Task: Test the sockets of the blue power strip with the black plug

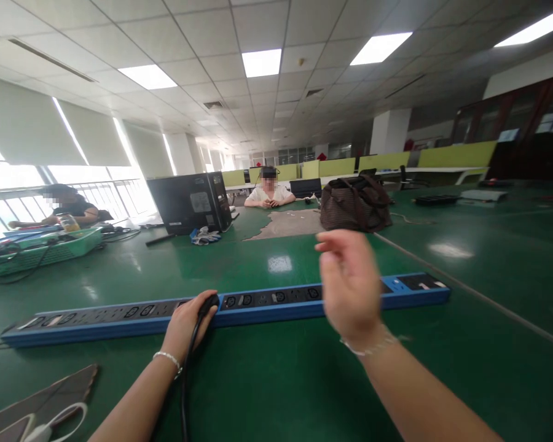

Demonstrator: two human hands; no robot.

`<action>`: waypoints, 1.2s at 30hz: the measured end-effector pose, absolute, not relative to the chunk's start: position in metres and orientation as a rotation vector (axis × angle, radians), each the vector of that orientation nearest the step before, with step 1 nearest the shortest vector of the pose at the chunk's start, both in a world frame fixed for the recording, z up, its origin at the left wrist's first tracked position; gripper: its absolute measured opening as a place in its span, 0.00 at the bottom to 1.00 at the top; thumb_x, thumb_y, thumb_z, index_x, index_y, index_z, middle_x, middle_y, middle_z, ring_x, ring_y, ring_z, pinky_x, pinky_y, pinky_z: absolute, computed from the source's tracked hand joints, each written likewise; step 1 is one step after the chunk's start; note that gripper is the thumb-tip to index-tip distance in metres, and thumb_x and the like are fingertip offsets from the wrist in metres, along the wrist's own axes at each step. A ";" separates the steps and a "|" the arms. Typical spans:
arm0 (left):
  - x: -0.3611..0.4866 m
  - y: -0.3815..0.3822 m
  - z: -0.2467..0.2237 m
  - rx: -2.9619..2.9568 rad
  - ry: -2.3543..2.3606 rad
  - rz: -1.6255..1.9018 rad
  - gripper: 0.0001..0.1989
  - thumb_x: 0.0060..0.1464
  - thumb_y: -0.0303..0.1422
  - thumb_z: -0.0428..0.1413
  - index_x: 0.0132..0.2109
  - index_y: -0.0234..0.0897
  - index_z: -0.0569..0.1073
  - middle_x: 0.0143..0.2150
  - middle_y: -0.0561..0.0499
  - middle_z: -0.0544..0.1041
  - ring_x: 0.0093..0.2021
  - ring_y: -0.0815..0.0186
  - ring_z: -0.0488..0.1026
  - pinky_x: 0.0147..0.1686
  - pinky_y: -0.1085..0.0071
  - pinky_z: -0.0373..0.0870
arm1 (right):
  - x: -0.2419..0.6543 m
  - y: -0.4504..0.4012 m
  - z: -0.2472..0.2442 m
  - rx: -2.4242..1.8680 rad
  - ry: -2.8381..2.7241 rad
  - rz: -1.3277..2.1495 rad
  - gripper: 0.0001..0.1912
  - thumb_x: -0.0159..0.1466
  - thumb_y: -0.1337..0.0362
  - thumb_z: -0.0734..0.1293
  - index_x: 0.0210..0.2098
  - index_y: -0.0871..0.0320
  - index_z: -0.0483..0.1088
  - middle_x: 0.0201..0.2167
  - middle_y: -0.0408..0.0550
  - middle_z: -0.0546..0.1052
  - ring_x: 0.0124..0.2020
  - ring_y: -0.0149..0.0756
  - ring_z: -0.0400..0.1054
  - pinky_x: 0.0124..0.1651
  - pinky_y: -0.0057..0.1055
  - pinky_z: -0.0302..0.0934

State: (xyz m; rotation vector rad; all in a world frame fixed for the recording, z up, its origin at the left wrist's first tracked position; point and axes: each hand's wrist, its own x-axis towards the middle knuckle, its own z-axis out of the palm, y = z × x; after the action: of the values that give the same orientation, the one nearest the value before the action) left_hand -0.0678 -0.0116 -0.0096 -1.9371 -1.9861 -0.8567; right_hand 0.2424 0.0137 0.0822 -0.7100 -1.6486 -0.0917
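Observation:
A long blue power strip (267, 313) with a black socket face lies across the green table. Near its middle, my left hand (190, 322) is closed around a black plug (209, 302) at the sockets. Whether the plug sits fully in a socket is hidden by my fingers. The plug's black cable (190, 374) runs down toward me past my wrist. My right hand (350, 285) is raised in front of the strip's right part, blurred by motion. Its fingers curl inward, and I cannot tell whether anything is in them.
A black computer case (191, 202) stands at the back left, beside gloves (205, 236). Left of it is a green basket (80, 245) with cables. A brown bag (356, 202) sits beyond my right hand. One person (270, 193) sits opposite, another (74, 209) at far left.

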 end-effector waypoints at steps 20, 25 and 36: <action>-0.075 -0.014 -0.003 -1.496 -2.210 -1.454 0.20 0.50 0.45 0.52 0.49 0.43 0.70 0.42 0.50 0.78 0.40 0.60 0.75 0.41 0.66 0.70 | 0.212 0.050 -0.013 -1.251 -2.446 -0.141 0.26 0.65 0.50 0.53 0.60 0.48 0.58 0.62 0.44 0.60 0.63 0.45 0.49 0.61 0.46 0.41; -0.091 -0.022 0.008 -1.133 -2.203 -1.677 0.19 0.52 0.43 0.51 0.49 0.42 0.71 0.45 0.50 0.77 0.46 0.59 0.72 0.48 0.61 0.68 | 0.213 0.051 -0.012 -1.248 -2.455 -0.176 0.25 0.65 0.51 0.54 0.60 0.49 0.59 0.62 0.44 0.60 0.62 0.45 0.50 0.60 0.45 0.42; -0.125 -0.024 0.000 -1.361 -2.360 -1.385 0.21 0.52 0.43 0.51 0.51 0.43 0.72 0.45 0.47 0.78 0.47 0.55 0.72 0.48 0.57 0.67 | 0.213 0.052 -0.014 -1.232 -2.434 -0.211 0.25 0.64 0.51 0.55 0.59 0.49 0.60 0.61 0.44 0.62 0.61 0.45 0.52 0.59 0.44 0.43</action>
State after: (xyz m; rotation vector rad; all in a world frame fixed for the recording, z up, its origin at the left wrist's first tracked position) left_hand -0.1250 -0.0243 0.0003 -1.3614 -2.3603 -1.3853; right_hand 0.2133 0.0521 -0.0140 -1.2323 -2.4338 -0.2113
